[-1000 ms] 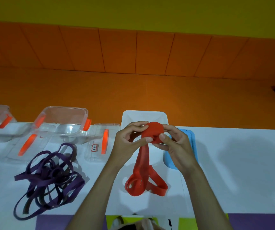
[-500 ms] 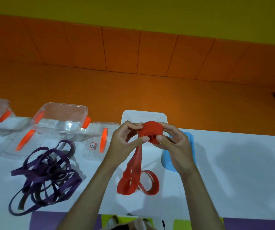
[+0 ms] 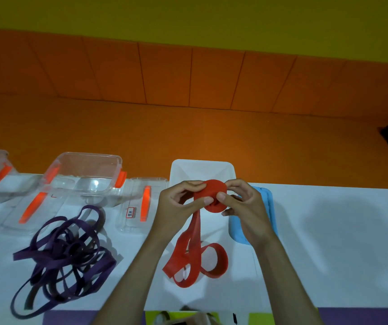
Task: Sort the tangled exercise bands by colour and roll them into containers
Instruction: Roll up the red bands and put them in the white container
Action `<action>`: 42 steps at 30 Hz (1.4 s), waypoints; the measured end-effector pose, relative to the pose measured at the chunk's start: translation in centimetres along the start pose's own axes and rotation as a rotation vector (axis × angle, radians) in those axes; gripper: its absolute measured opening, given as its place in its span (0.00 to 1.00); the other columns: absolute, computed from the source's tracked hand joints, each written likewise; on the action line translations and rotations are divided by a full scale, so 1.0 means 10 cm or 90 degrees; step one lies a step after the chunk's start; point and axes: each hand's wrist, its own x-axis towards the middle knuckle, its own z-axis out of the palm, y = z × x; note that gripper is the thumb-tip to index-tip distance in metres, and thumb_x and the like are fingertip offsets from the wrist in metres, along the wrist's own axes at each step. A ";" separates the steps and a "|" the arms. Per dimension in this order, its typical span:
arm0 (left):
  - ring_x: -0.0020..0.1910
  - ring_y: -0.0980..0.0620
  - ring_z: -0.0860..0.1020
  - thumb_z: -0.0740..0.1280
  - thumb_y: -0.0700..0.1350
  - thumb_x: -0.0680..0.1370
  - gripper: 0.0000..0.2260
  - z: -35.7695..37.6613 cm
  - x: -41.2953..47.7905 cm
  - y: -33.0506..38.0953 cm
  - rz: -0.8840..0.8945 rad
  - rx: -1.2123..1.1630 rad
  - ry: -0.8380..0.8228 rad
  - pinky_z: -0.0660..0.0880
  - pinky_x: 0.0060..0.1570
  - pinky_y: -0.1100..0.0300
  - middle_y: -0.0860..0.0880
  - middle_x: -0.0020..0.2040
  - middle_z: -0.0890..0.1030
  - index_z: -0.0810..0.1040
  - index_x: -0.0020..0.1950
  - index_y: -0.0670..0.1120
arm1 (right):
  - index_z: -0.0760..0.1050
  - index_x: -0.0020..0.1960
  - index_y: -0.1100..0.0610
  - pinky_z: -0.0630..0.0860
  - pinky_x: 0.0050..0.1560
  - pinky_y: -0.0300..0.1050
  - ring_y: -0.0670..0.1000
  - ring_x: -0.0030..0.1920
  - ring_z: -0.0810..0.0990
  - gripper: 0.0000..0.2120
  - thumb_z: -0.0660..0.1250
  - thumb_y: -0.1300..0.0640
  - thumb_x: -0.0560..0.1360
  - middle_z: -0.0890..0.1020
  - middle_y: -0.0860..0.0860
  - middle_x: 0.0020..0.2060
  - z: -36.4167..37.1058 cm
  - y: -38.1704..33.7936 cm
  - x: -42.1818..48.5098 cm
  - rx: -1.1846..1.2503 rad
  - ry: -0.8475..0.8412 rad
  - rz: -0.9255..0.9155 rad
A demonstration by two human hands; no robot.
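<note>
Above the white table [image 3: 328, 231], left hand [image 3: 176, 207] and right hand [image 3: 244, 207] raised, thumbs inward, each grip clamped on red band [image 3: 211, 190]

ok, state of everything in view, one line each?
Red band, partly rolled, tail loose on table.
Left hand, pinches the roll.
Right hand, pinches the roll.
Purple bands, tangled heap, untouched.
Clear container, open, no band inside.
White container, open.
Blue lid, off, lying on table.

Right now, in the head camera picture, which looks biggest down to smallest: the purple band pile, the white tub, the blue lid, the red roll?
1. purple band pile
2. white tub and blue lid: they look about alike and both are partly hidden, so I won't rank them.
3. red roll: smallest.
</note>
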 end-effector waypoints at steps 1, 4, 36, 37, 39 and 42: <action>0.64 0.49 0.82 0.79 0.43 0.70 0.18 -0.01 0.00 -0.01 0.002 0.015 -0.015 0.80 0.62 0.55 0.50 0.60 0.85 0.86 0.59 0.45 | 0.80 0.54 0.57 0.82 0.41 0.43 0.53 0.48 0.87 0.18 0.78 0.50 0.68 0.87 0.51 0.51 0.01 0.00 0.01 0.021 0.016 0.000; 0.67 0.49 0.80 0.76 0.41 0.75 0.19 -0.06 -0.01 -0.01 -0.025 -0.002 -0.066 0.79 0.64 0.56 0.50 0.64 0.82 0.83 0.66 0.49 | 0.80 0.54 0.59 0.84 0.45 0.45 0.57 0.52 0.87 0.17 0.77 0.52 0.70 0.87 0.56 0.52 0.03 0.02 0.01 0.094 0.023 0.008; 0.62 0.57 0.82 0.76 0.44 0.76 0.21 -0.05 -0.02 0.26 0.008 0.057 -0.027 0.78 0.59 0.65 0.60 0.58 0.85 0.80 0.67 0.55 | 0.81 0.61 0.54 0.82 0.55 0.40 0.51 0.59 0.85 0.18 0.77 0.56 0.72 0.87 0.51 0.55 -0.02 -0.19 -0.04 0.040 -0.069 -0.031; 0.62 0.56 0.81 0.77 0.43 0.76 0.20 -0.06 -0.02 0.26 0.008 0.067 -0.020 0.78 0.60 0.64 0.59 0.59 0.85 0.80 0.67 0.54 | 0.82 0.60 0.53 0.80 0.54 0.37 0.48 0.58 0.85 0.18 0.78 0.56 0.71 0.87 0.49 0.54 -0.05 -0.22 -0.04 -0.008 -0.075 -0.032; 0.63 0.53 0.82 0.78 0.43 0.75 0.19 -0.08 -0.03 0.25 0.015 0.072 -0.014 0.79 0.62 0.61 0.56 0.59 0.84 0.80 0.65 0.51 | 0.83 0.58 0.52 0.80 0.55 0.36 0.48 0.56 0.85 0.17 0.79 0.57 0.70 0.88 0.50 0.53 -0.10 -0.21 -0.04 -0.017 -0.075 -0.036; 0.62 0.51 0.82 0.76 0.46 0.75 0.17 -0.05 -0.04 0.29 -0.001 0.036 -0.021 0.80 0.58 0.61 0.55 0.58 0.85 0.81 0.63 0.50 | 0.84 0.58 0.52 0.81 0.53 0.39 0.52 0.53 0.86 0.17 0.78 0.56 0.69 0.87 0.55 0.51 -0.07 -0.18 -0.05 0.037 -0.042 -0.031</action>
